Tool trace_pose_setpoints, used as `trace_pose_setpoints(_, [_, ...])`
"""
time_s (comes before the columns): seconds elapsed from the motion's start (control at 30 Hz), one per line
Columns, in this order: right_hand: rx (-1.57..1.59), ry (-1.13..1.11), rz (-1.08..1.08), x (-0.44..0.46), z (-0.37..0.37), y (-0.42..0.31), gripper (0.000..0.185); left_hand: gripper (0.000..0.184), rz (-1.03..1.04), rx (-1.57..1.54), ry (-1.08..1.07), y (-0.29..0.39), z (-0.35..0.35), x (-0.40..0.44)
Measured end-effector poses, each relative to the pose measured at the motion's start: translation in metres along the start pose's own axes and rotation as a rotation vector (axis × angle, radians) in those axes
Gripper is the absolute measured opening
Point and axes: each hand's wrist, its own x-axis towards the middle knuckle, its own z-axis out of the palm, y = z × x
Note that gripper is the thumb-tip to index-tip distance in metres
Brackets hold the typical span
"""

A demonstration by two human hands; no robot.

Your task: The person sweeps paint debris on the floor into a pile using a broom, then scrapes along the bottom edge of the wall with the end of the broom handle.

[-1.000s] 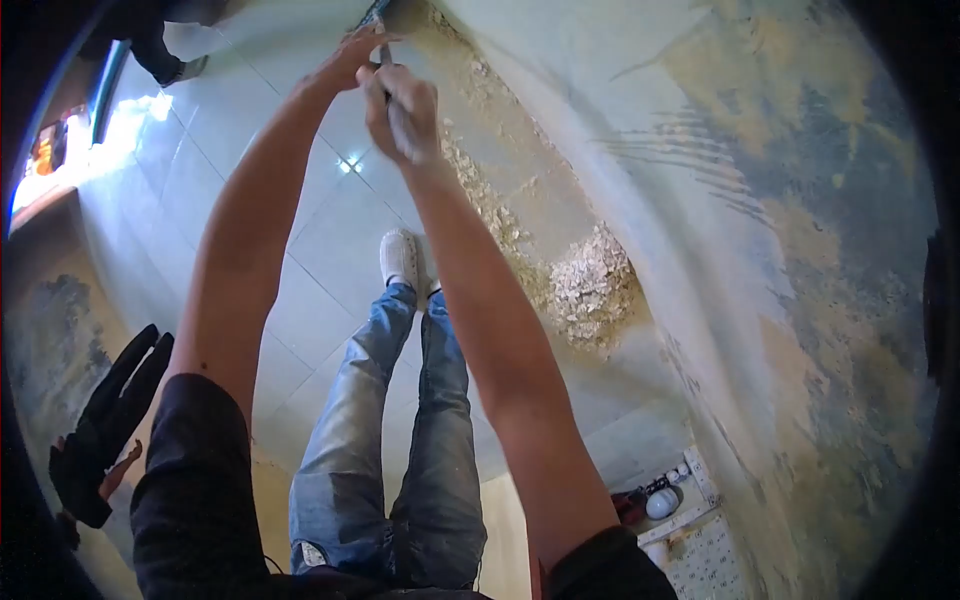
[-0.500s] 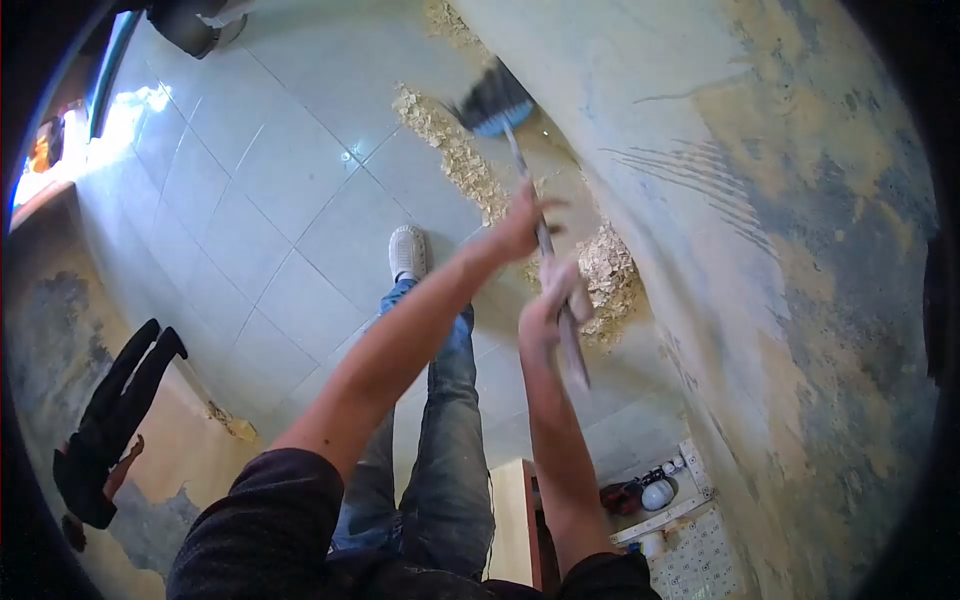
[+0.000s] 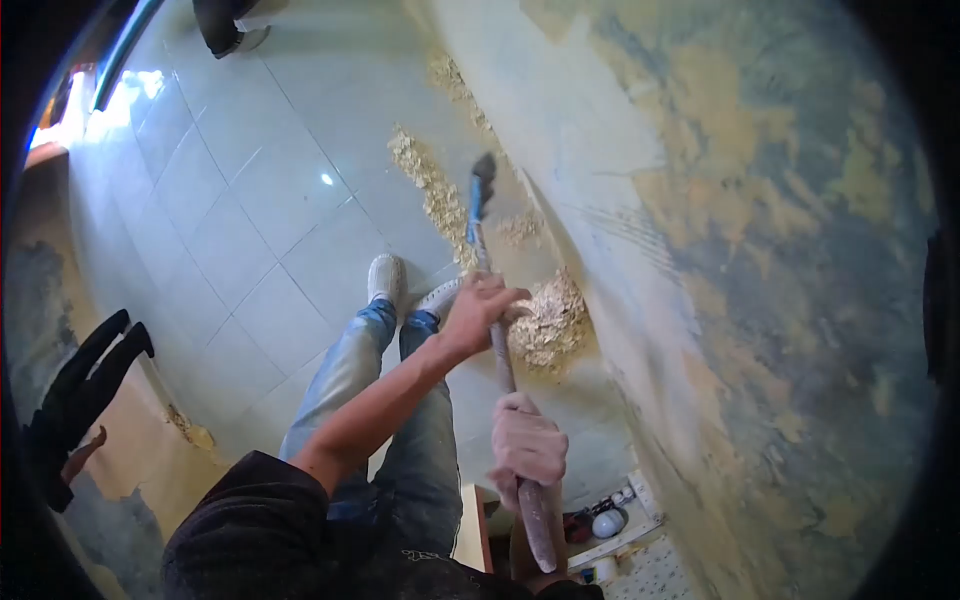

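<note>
Currently, I'm watching the right hand [image 3: 530,440] gripping the broom [image 3: 503,362] low on its handle, while the left hand [image 3: 478,315] is wrapping it higher up. The broom head [image 3: 477,205] is pointing toward upper centre, beside a loose flake strip [image 3: 430,190]; I'm not managing to tell whether it's touching the floor [image 3: 290,210]. One heap [image 3: 550,325] is lying gathered right of centre, while the strip and a small scatter [image 3: 520,228] are remaining outside it. Compared with the earlier frame, the head is showing edge-on, nearer the heap.
</note>
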Motion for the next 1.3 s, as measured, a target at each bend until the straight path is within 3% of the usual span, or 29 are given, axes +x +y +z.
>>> trace_pose_setpoints(0.03, [0.083,-0.241,0.031,0.025,0.001,-0.009,0.037,0.02,0.033,0.019,0.057,-0.002,-0.021,0.014])
trace_pose_setpoints(0.13, [-0.01,-0.336,-0.108,0.086,0.028,0.013,0.036,0.012,0.106,0.05,0.332,-0.056,-0.06,0.056])
trace_pose_setpoints(0.23, [-0.13,-0.367,-0.3,0.144,0.076,0.079,0.037,0.006,0.168,0.294,0.713,-0.136,-0.102,0.131])
trace_pose_setpoints(0.27, [-0.176,-0.386,-0.361,0.174,0.092,0.101,0.034,0.011,0.245,0.248,0.876,-0.158,-0.119,0.163])
trace_pose_setpoints(0.3, [-0.176,-0.406,-0.405,0.195,0.112,0.133,0.032,0.016,0.219,0.201,0.882,-0.197,-0.137,0.182])
trace_pose_setpoints(0.33, [-0.17,-0.435,-0.444,0.212,0.129,0.166,0.03,0.011,0.31,0.199,0.994,-0.216,-0.153,0.21])
trace_pose_setpoints(0.37, [-0.206,-0.465,-0.463,0.23,0.14,0.2,0.027,0.008,0.118,0.266,0.822,-0.23,-0.175,0.223])
trace_pose_setpoints(0.4, [-0.247,-0.489,-0.493,0.249,0.147,0.237,0.025,0.008,0.117,0.262,0.816,-0.265,-0.187,0.236])
trace_pose_setpoints(0.47, [-0.141,-0.381,-0.372,0.264,0.152,0.31,0.023,0.025,0.18,0.337,0.343,-0.329,-0.198,0.251])
trace_pose_setpoints(0.5, [-0.138,-0.374,-0.365,0.265,0.152,0.337,0.023,0.025,0.177,0.338,0.333,-0.342,-0.192,0.252])
trace_pose_setpoints(0.57, [-0.387,-0.523,-0.22,0.257,0.15,0.372,0.023,0.031,0.035,0.453,-0.126,-0.363,-0.177,0.244])
trace_pose_setpoints(0.67, [-0.475,-0.648,-0.237,0.234,0.145,0.368,0.025,0.038,-0.046,0.439,-0.306,-0.378,-0.161,0.229])
trace_pose_setpoints(0.73, [-0.499,-0.689,-0.259,0.208,0.137,0.365,0.027,0.035,-0.067,0.378,-0.334,-0.361,-0.142,0.204])
trace_pose_setpoints(0.83, [-0.356,-0.632,-0.304,0.181,0.119,0.343,0.031,0.032,-0.015,0.212,-0.194,-0.34,-0.111,0.18])
trace_pose_setpoints(0.9, [-0.109,-0.458,-0.117,0.167,0.098,0.319,0.034,0.032,-0.163,0.149,-0.235,-0.302,-0.089,0.175])
trace_pose_setpoints(0.93, [-0.107,-0.466,-0.119,0.159,0.091,0.31,0.034,0.032,-0.167,0.148,-0.227,-0.292,-0.078,0.171])
trace_pose_setpoints(1.0, [-0.114,-0.27,-0.043,0.145,0.076,0.293,0.032,0.033,-0.181,0.078,-0.218,-0.273,-0.057,0.164])
trace_pose_setpoints(1.3, [-0.209,-0.363,0.109,0.02,0.003,0.205,0.033,0.037,-0.24,-0.073,-0.449,-0.175,0.059,0.057])
